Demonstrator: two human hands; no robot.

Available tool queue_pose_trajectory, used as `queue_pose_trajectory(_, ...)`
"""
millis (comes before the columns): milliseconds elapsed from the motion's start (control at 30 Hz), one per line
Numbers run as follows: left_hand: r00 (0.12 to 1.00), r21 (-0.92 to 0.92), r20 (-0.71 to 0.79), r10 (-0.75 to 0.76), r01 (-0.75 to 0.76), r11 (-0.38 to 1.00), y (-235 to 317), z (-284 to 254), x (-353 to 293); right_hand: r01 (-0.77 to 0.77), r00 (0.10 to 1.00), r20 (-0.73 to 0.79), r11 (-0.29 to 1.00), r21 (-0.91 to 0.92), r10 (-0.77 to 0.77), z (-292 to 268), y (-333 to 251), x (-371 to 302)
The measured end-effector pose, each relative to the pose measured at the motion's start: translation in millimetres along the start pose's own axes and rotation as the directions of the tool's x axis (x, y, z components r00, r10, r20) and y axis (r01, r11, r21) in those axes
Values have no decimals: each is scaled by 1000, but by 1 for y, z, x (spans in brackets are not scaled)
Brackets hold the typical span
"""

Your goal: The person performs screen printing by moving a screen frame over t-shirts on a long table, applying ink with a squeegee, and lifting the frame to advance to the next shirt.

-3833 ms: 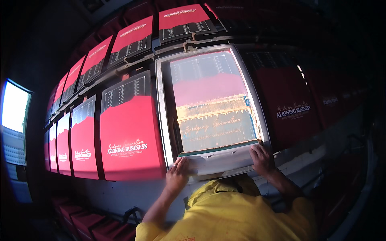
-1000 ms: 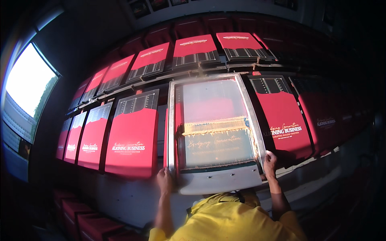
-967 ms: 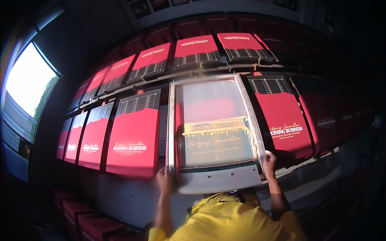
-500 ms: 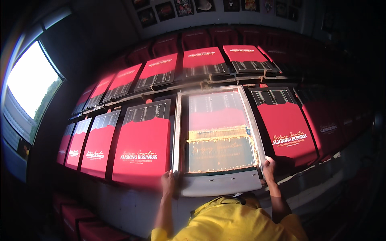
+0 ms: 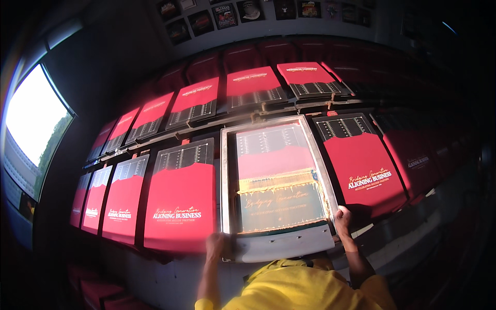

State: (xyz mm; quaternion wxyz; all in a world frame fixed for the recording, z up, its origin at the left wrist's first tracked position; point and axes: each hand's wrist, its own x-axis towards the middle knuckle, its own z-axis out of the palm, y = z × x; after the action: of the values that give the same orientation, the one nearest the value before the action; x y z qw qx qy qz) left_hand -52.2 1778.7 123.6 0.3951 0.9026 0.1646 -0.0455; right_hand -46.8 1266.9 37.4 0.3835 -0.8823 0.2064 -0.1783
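Observation:
In front of me a screen printing frame (image 5: 319,165) with pale, ink-stained rims lies over a red shirt on a board. Red cloth and a dark ruled board show through the upper mesh. The lower mesh (image 5: 279,206) is dark green with script lettering and a ragged yellow-orange ink band across its top. A pale strip (image 5: 281,245) runs along the near end. My left hand (image 5: 214,248), slightly blurred, is closed at the near left corner. My right hand (image 5: 343,222) grips the right rim near its lower end. Hidden fingers lie behind the rims.
Printed red shirts (image 5: 178,206) on ruled dark boards stand left and right of the frame. A second row of shirts (image 5: 253,80) lies beyond a metal rail (image 5: 243,112). A bright window (image 5: 39,119) is at far left. Pictures (image 5: 225,15) hang on the back wall.
The whole view has shifted slightly, with the scene lower and a little to the left. Lettering on the lower mesh shows more clearly. Both hands stay at the frame's sides.

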Motion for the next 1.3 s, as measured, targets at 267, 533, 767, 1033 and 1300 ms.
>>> queue_pose_trajectory(267, 967, 100, -168, 191, -176, 979, -1, 0, -5, -69, 998, -18, 974, -215, 67, -12, -21, -12)
queue_pose_trajectory(533, 666, -274, 720, 195, 14, 962, 82, -33, -109, 691, 492, 642, 712, 122, -588, -61, -158, -86)
queue_pose_trajectory(767, 624, -165, 777, 81, 78, 983, 85, 51, -132, 840, 333, 738, 541, 51, -587, -38, -180, -91)
queue_pose_trajectory(1033, 596, -438, 803, 13, 575, 691, 82, 81, -130, 857, 447, 535, 515, -25, -717, -19, -191, -65)
queue_pose_trajectory(1300, 603, -398, 791, -105, 637, 660, 76, 94, -129, 810, 553, 505, 569, -140, -663, 55, -189, 27)
